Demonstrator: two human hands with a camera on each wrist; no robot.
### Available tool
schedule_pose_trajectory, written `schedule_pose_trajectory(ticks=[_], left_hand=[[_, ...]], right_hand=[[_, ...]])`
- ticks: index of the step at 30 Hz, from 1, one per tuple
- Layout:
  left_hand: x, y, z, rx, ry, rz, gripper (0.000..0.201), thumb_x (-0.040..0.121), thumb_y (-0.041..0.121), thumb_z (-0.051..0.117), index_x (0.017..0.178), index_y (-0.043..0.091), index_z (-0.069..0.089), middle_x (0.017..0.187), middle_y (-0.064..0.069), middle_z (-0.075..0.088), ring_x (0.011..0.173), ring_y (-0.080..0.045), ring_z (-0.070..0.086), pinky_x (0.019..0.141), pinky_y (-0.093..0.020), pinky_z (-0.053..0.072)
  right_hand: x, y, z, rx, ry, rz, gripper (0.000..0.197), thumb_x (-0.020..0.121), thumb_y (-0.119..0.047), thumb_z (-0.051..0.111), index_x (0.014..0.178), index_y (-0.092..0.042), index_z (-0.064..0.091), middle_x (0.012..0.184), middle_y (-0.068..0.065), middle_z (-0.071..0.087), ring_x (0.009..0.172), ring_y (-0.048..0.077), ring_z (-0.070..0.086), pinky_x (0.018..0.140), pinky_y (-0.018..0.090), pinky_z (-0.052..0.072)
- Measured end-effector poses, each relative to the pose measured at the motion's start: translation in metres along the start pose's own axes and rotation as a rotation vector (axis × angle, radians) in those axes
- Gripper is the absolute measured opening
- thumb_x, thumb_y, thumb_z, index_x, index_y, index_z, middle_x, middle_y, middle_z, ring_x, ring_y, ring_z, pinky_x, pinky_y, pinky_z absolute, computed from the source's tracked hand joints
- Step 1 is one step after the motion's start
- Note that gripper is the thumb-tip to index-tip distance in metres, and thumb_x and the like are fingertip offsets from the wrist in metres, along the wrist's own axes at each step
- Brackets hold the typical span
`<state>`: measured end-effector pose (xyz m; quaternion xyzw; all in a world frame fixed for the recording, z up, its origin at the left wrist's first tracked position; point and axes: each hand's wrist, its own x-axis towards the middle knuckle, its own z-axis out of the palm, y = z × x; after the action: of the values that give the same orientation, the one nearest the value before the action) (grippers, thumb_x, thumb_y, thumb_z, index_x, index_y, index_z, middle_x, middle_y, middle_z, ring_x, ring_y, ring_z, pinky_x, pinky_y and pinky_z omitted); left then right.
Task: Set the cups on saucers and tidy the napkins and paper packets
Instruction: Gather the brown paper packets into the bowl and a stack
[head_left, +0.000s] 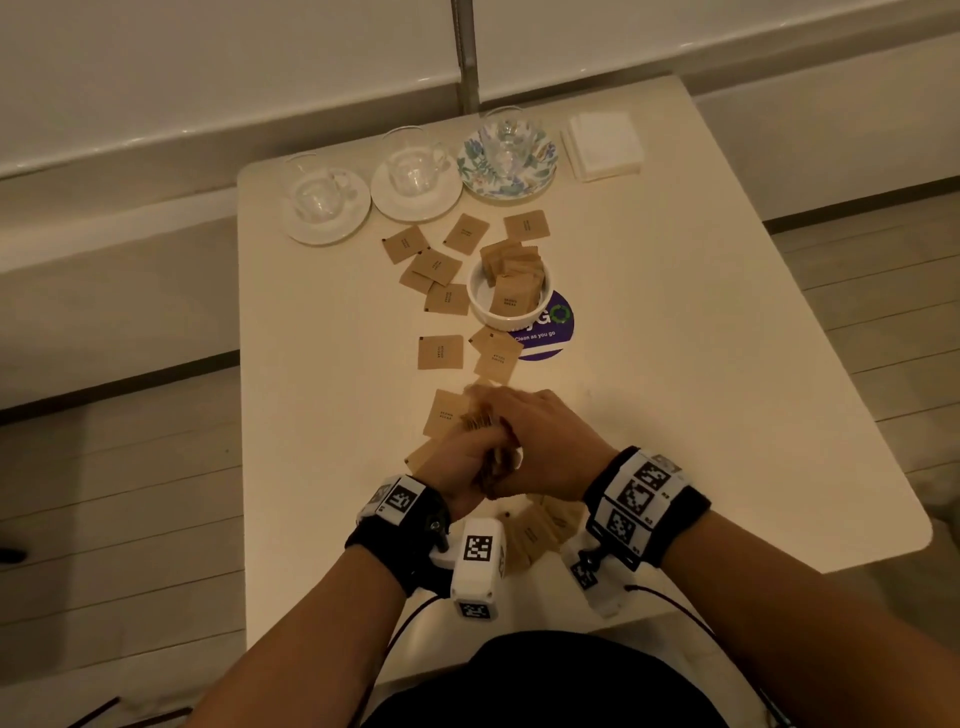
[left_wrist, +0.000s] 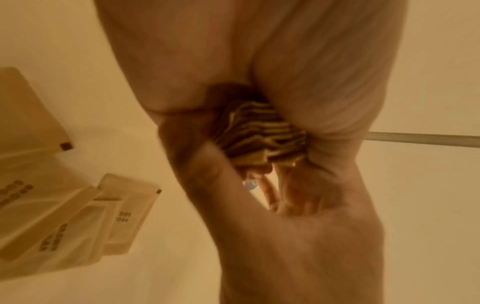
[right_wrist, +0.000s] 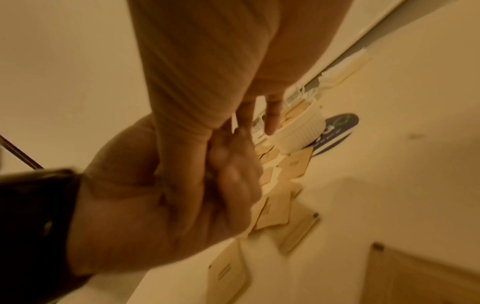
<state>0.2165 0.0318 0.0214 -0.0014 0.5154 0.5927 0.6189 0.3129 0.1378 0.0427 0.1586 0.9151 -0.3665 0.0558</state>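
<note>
Pale floorboards and a white wall sit behind the cream bench (head_left: 675, 364). From the head view, three glass cups (head_left: 413, 166) already stand on saucers (head_left: 415, 202) at the far edge, and the white napkins (head_left: 602, 145) lie in a neat pile beside them. Brown paper packets (head_left: 440, 352) are scattered down the middle, and some stand in a small white bowl (head_left: 480, 301). Near the front, the left hand (head_left: 457, 467) and right hand (head_left: 550, 447) meet around a bunch of packets (head_left: 480, 421).

From the left wrist view, the left hand's fingers (left_wrist: 197, 164) curl round the bunch, pinching it so the packet edges show. More loose packets lie on the bench at the left.

From the right wrist view, the right hand's fingers (right_wrist: 272, 115) look mostly straight, pressing on the bunch from above. The bowl (right_wrist: 298, 131) is just ahead.

I think the step is gathering packets. Next, the bunch should go into the bowl, held tight so none slip, and then the rest need picking up.
</note>
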Motion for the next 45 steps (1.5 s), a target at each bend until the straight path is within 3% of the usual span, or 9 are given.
schedule_pose_trajectory(ticks=[4, 9, 13, 18, 23, 30, 33, 41, 45], left_hand=[[0.003, 0.003, -0.014, -0.003, 0.137, -0.002, 0.016, 0.066, 0.026, 0.078, 0.076, 0.019, 0.067, 0.054, 0.005, 0.049, 0.046, -0.009, 0.043, 0.051, -0.026, 0.043], [0.005, 0.007, -0.033, -0.070, 0.244, 0.009, 0.012, 0.068, 0.023, 0.077, 0.074, 0.019, 0.067, 0.058, 0.003, 0.041, 0.046, -0.010, 0.038, 0.048, -0.024, 0.039], [0.007, 0.010, -0.037, -0.054, 0.246, 0.008, 0.021, 0.081, 0.021, 0.071, 0.060, 0.021, 0.071, 0.059, 0.003, 0.042, 0.047, -0.010, 0.040, 0.051, -0.025, 0.040], [0.008, 0.012, -0.040, -0.057, 0.264, 0.000, 0.014, 0.070, 0.026, 0.076, 0.058, 0.021, 0.070, 0.057, 0.004, 0.045, 0.047, -0.010, 0.043, 0.052, -0.026, 0.041], [0.013, 0.011, -0.043, -0.065, 0.295, -0.012, 0.011, 0.070, 0.024, 0.076, 0.068, 0.021, 0.065, 0.057, 0.004, 0.045, 0.047, -0.010, 0.043, 0.049, -0.025, 0.041], [0.023, 0.016, -0.045, -0.039, 0.318, 0.055, 0.010, 0.086, 0.021, 0.069, 0.080, 0.016, 0.064, 0.066, 0.000, 0.063, 0.057, -0.011, 0.061, 0.056, -0.028, 0.052], [0.025, 0.022, -0.047, -0.067, 0.308, 0.024, 0.017, 0.078, 0.030, 0.075, 0.078, 0.015, 0.066, 0.069, -0.003, 0.062, 0.060, -0.015, 0.060, 0.060, -0.030, 0.053], [0.027, 0.038, -0.036, -0.180, 0.300, -0.075, 0.028, 0.091, 0.038, 0.063, 0.084, 0.010, 0.061, 0.072, -0.005, 0.059, 0.061, -0.019, 0.059, 0.062, -0.032, 0.055], [0.028, 0.043, -0.024, -0.257, 0.258, -0.037, 0.033, 0.093, 0.034, 0.060, 0.109, 0.005, 0.063, 0.084, -0.011, 0.065, 0.074, -0.022, 0.063, 0.077, -0.036, 0.053]], right_hand=[[-0.010, 0.030, -0.001, -0.197, -0.108, 0.180, 0.100, 0.062, -0.051, 0.084, 0.145, -0.028, 0.032, 0.140, -0.002, 0.042, 0.123, 0.020, 0.042, 0.104, 0.038, 0.037], [-0.040, 0.039, 0.048, -0.366, -0.351, -0.024, 0.093, 0.062, -0.068, 0.074, 0.141, -0.040, 0.033, 0.139, 0.000, 0.038, 0.121, 0.022, 0.037, 0.104, 0.040, 0.034], [-0.037, 0.044, 0.067, -0.448, -0.308, -0.096, 0.085, 0.064, -0.077, 0.064, 0.135, -0.036, 0.042, 0.129, 0.002, 0.044, 0.112, 0.023, 0.042, 0.097, 0.041, 0.038], [-0.015, 0.046, 0.059, -0.342, -0.243, -0.007, 0.054, 0.081, -0.054, 0.066, 0.128, -0.032, 0.051, 0.121, -0.005, 0.050, 0.103, 0.016, 0.045, 0.090, 0.032, 0.038], [0.009, 0.052, 0.037, -0.068, -0.205, 0.282, 0.025, 0.086, -0.028, 0.065, 0.110, -0.028, 0.055, 0.107, -0.005, 0.059, 0.097, 0.018, 0.054, 0.084, 0.030, 0.041], [0.022, 0.054, 0.019, 0.298, -0.007, 0.381, 0.018, 0.080, -0.007, 0.066, 0.081, -0.025, 0.063, 0.082, -0.009, 0.064, 0.078, 0.011, 0.060, 0.067, 0.018, 0.043], [0.027, 0.050, 0.004, 0.319, 0.021, 0.375, 0.027, 0.078, -0.005, 0.064, 0.068, -0.030, 0.061, 0.082, -0.010, 0.063, 0.078, 0.008, 0.058, 0.066, 0.018, 0.042], [0.037, 0.025, -0.028, 0.397, 0.482, 0.162, 0.024, 0.072, 0.000, 0.071, 0.071, -0.021, 0.060, 0.084, -0.003, 0.060, 0.072, 0.006, 0.053, 0.066, 0.010, 0.039], [0.045, 0.008, -0.026, 0.461, 0.573, 0.126, 0.031, 0.071, 0.000, 0.070, 0.071, -0.028, 0.058, 0.086, -0.003, 0.056, 0.074, 0.005, 0.050, 0.066, 0.009, 0.040]])
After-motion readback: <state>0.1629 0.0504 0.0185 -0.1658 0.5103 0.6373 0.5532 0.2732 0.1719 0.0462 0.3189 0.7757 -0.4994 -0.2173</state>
